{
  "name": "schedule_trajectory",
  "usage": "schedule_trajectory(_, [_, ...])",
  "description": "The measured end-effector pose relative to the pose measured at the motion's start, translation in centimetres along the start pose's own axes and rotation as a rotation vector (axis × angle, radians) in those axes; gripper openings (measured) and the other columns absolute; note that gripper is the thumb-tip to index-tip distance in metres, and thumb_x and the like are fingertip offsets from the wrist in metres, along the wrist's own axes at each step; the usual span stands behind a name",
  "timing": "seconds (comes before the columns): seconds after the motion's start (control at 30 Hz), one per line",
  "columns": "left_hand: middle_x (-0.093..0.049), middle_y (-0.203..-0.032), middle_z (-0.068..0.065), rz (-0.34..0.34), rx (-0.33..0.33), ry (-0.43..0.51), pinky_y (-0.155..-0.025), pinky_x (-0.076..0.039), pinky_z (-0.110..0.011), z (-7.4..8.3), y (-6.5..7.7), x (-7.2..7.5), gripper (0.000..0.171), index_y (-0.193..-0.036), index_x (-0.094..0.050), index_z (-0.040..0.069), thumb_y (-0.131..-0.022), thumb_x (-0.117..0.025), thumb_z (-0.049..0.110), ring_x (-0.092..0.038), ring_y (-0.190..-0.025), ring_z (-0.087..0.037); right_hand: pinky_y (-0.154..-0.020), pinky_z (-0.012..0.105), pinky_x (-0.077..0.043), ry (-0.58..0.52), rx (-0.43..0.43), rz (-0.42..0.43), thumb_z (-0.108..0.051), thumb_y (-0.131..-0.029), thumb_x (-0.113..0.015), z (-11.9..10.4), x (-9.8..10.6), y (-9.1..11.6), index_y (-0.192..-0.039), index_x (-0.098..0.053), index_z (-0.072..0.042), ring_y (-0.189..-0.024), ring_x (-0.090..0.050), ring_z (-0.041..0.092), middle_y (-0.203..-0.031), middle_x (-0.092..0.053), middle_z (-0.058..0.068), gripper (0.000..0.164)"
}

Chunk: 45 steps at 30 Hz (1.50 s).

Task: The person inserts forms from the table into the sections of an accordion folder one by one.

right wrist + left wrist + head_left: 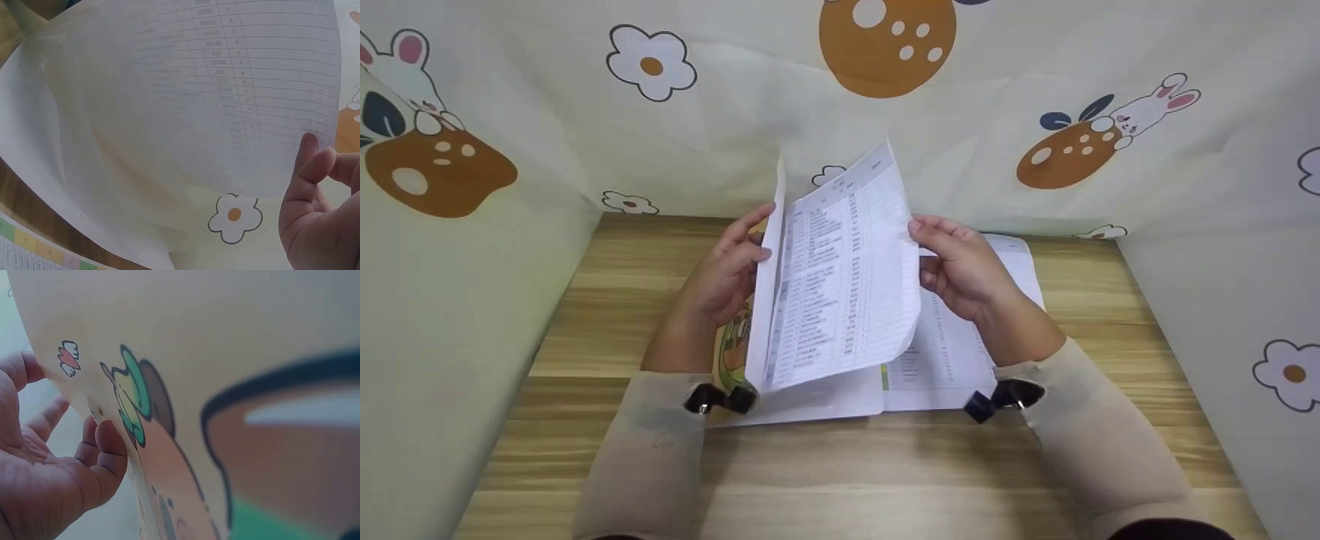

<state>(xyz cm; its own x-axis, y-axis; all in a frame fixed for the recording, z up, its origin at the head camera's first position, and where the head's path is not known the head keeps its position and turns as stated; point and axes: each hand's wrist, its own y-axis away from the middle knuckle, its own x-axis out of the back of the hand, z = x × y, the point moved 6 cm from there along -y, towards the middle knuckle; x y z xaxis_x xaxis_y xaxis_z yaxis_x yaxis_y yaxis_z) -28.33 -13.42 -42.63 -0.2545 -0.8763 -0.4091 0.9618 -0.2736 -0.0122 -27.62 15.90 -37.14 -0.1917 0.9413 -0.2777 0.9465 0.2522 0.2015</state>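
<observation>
In the head view my left hand [724, 274] grips the far left side of a raised booklet cover [735, 341], its fingertips at the white edge. The left wrist view shows the same cover [163, 320] close up, with a winged red heart and cartoon figures. My right hand [964, 266] pinches the right edge of a raised page [877, 285] printed with a ruled table. From behind, in the right wrist view, the page [292, 67] curves, with thumb and forefinger at its edge. More printed pages [949, 360] lie flat below, partly hidden by the raised page and right hand.
A wood-grain table [855, 480] carries the papers. Pale fabric walls [750, 75] printed with rabbits, flowers and orange fruit stand behind and at both sides. A small dark device [720, 397] sits at the left cuff, another dark device [1005, 397] at the right cuff.
</observation>
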Motion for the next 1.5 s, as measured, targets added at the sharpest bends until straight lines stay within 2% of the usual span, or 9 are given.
schedule_trajectory(0.17, [-0.050, -0.127, -0.018, 0.010, -0.003, 0.002, -0.080, -0.058, -0.032, 0.0, 0.1, 0.0, 0.071, -0.165, -0.039, 0.019, -0.098, -0.048, 0.001, -0.064, -0.108, -0.030, -0.060, 0.019, -0.055, 0.005, -0.021, -0.020, -0.015, -0.107, -0.061, 0.6, -0.8, -0.5, -0.121, -0.069, -0.010, -0.071, -0.074, 0.011, -0.095, -0.078, -0.002, 0.017])
schedule_trajectory(0.37, [-0.052, -0.123, -0.014, 0.011, -0.006, -0.005, -0.078, -0.058, -0.031, 0.1, 0.1, 0.0, 0.070, -0.165, -0.041, 0.019, -0.098, -0.049, 0.001, -0.064, -0.107, -0.031, -0.058, 0.018, -0.053, 0.011, -0.051, -0.058, -0.013, -0.105, -0.063, 1.9, -2.0, -1.1, -0.123, -0.072, -0.009, -0.071, -0.074, 0.011, -0.096, -0.079, 0.000, 0.021])
schedule_trajectory(0.7, [-0.052, -0.122, -0.012, 0.009, -0.013, -0.011, -0.081, -0.057, -0.031, 0.1, 0.1, -0.1, 0.072, -0.166, -0.039, 0.020, -0.098, -0.048, 0.000, -0.063, -0.110, -0.034, -0.058, 0.018, -0.049, 0.054, -0.088, -0.044, -0.013, -0.104, -0.066, 4.6, -3.8, -2.3, -0.135, -0.070, -0.007, -0.080, -0.076, 0.014, -0.104, -0.079, -0.002, 0.032])
schedule_trajectory(0.93, [-0.054, -0.122, -0.013, 0.003, -0.015, -0.011, -0.080, -0.058, -0.031, 0.0, 0.2, -0.1, 0.072, -0.166, -0.039, 0.020, -0.098, -0.048, 0.001, -0.064, -0.109, -0.033, -0.060, 0.019, -0.050, 0.089, -0.106, -0.017, -0.015, -0.103, -0.069, 5.8, -4.6, -2.9, -0.132, -0.072, -0.008, -0.081, -0.076, 0.015, -0.104, -0.078, -0.001, 0.030])
schedule_trajectory(1.03, [-0.054, -0.121, -0.012, -0.002, -0.016, -0.013, -0.081, -0.059, -0.032, -0.1, 0.2, -0.1, 0.071, -0.166, -0.039, 0.020, -0.098, -0.048, 0.001, -0.064, -0.110, -0.033, -0.061, 0.020, -0.050, 0.102, -0.113, -0.001, -0.015, -0.102, -0.071, 6.3, -4.8, -3.1, -0.132, -0.071, -0.008, -0.080, -0.075, 0.015, -0.103, -0.076, -0.001, 0.031])
schedule_trajectory(1.2, [-0.051, -0.127, -0.018, -0.008, -0.018, -0.024, -0.083, -0.060, -0.034, -0.2, 0.0, -0.2, 0.070, -0.166, -0.039, 0.021, -0.098, -0.048, 0.002, -0.062, -0.114, -0.037, -0.062, 0.021, -0.052, 0.117, -0.117, 0.013, -0.014, -0.102, -0.071, 6.7, -5.1, -3.2, -0.131, -0.071, -0.008, -0.078, -0.074, 0.014, -0.101, -0.074, -0.001, 0.030])
schedule_trajectory(1.5, [-0.050, -0.132, -0.022, -0.002, -0.009, -0.020, -0.081, -0.060, -0.033, -0.2, 0.0, -0.4, 0.070, -0.165, -0.040, 0.022, -0.099, -0.048, 0.002, -0.064, -0.114, -0.036, -0.063, 0.021, -0.053, 0.132, -0.103, 0.023, -0.013, -0.101, -0.071, 7.0, -5.4, -3.4, -0.132, -0.071, -0.007, -0.079, -0.075, 0.013, -0.101, -0.073, 0.000, 0.031])
